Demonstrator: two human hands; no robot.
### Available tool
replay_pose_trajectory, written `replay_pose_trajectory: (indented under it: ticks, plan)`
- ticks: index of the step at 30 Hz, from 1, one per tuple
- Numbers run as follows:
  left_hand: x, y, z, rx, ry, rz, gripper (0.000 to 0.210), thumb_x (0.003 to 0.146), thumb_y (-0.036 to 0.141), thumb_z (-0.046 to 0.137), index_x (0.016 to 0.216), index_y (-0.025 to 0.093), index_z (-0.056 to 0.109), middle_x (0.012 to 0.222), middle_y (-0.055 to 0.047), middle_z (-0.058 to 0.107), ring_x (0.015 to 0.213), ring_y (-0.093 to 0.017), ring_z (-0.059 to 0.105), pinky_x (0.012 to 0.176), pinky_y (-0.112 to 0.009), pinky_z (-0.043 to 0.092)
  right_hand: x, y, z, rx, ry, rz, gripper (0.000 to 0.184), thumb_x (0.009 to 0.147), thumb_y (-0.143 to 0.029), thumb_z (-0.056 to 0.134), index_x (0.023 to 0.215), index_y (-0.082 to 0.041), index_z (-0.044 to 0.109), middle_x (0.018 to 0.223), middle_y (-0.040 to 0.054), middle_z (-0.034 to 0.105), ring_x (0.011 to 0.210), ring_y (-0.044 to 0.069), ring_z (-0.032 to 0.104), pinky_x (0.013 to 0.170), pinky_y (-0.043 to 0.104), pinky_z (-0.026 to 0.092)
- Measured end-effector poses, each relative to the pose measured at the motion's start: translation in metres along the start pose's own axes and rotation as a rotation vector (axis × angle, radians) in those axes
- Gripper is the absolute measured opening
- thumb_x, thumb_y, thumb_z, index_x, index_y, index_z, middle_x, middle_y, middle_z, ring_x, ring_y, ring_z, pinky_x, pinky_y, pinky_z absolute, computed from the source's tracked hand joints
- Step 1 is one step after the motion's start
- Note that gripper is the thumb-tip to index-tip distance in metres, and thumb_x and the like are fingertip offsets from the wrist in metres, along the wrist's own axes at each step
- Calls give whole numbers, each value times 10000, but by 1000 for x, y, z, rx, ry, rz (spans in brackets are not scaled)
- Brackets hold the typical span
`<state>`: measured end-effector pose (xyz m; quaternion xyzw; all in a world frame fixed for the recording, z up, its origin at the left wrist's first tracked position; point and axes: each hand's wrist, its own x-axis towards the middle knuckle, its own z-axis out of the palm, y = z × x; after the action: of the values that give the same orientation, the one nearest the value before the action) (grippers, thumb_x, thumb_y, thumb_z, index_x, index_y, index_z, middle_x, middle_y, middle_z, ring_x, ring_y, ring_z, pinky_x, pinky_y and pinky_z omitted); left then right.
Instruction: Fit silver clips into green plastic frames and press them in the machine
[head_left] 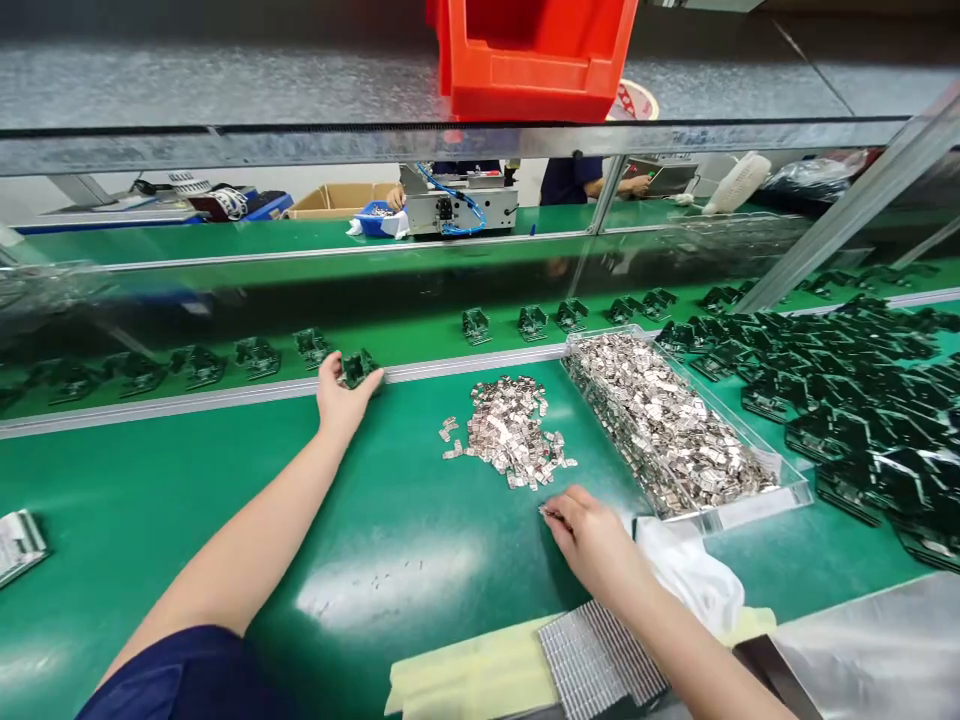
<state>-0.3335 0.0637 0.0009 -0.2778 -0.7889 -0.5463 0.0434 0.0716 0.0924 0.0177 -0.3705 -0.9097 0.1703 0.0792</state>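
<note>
My left hand (343,405) reaches to the far strip and grips a small dark green assembly (360,366) between thumb and fingers. My right hand (592,535) hovers low over the green table, fingertips pinched on a small silvery metal piece (546,511), mostly hidden by the fingers. Just beyond it lies a loose pile of small metal pieces (514,430). To the right, a clear tray (795,492) is filled with many more of these pieces. Similar green assemblies (256,357) stand in a row along the strip on both sides of my left hand.
A heap of dark green assemblies (862,400) covers the right side. Near my right forearm are a white cloth (697,580) and ribbed grey strips (592,655). An orange bin (540,85) sits on the shelf overhead. Behind the clear panel, other people work beside a machine (465,205).
</note>
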Motion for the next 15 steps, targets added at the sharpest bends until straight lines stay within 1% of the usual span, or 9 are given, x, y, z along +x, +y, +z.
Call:
replay_pose_trajectory:
  ticks: [2,4,7,9,11,13,15]
  plan:
    - [-38,2,-25,36,-57,2,795,634,476,795,1298,184,470,1244,-134,579,1166,-282,576,997,-412,471,-1,-30,5,-21,-66,-62,168,910,-84,537,916,-161,686,892,64,640,793,199,655,734,284,500]
    - [-72,5,-51,89,-129,-24,798,620,495,797,1281,195,465,1242,-131,568,1154,-288,579,987,-430,478,-4,-60,12,-64,-109,-162,164,885,-54,558,877,-162,682,869,66,638,797,199,641,726,277,490]
    - [-104,10,-83,144,-216,-64,875,607,507,800,1324,200,405,1308,-151,528,1194,-309,561,1013,-465,460,-15,-95,28,-121,-138,-340,147,854,-42,586,796,-156,660,825,75,617,815,218,608,720,294,485]
    - [-115,10,-97,154,-283,-40,1002,582,501,816,1399,212,313,1399,-170,470,1282,-334,500,1060,-491,416,-29,-110,39,-128,-119,-429,109,821,-47,619,786,-148,643,821,82,603,819,235,584,713,316,487]
    - [-119,8,-105,165,-371,8,1119,570,482,829,1463,235,201,1470,-177,413,1346,-344,443,1094,-507,375,-47,-117,49,-107,-49,-494,107,776,-39,645,799,-142,628,832,85,597,796,236,560,701,330,484]
    - [-118,7,-109,199,-462,15,1139,593,477,819,1489,246,154,1443,-178,460,1329,-345,472,1080,-515,386,-63,-118,57,-76,61,-566,128,759,-23,631,807,-141,618,852,89,605,761,226,536,682,333,474]
    - [-116,8,-110,235,-512,-14,1114,623,487,800,1498,240,158,1332,-175,565,1256,-347,546,1033,-517,429,-74,-117,64,-45,177,-643,128,787,-19,586,835,-132,620,871,100,619,743,219,521,674,337,461]
